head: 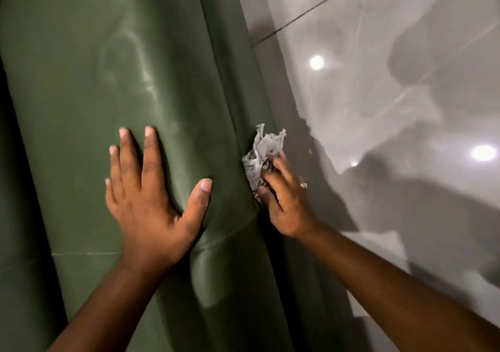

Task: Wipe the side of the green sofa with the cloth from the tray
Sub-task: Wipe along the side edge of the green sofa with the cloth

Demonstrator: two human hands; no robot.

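Observation:
The green sofa (108, 67) fills the left half of the view, smooth and glossy, with a seam running down its right side. My left hand (151, 203) lies flat on the top of the arm, fingers spread, holding nothing. My right hand (284, 203) grips a crumpled grey-white cloth (259, 154) and presses it against the sofa's side panel just right of the seam. Part of the cloth is hidden under my fingers. The tray is not in view.
A polished grey tiled floor (392, 95) lies to the right of the sofa, with dark grout lines, bright reflections of ceiling lights and shadows across it.

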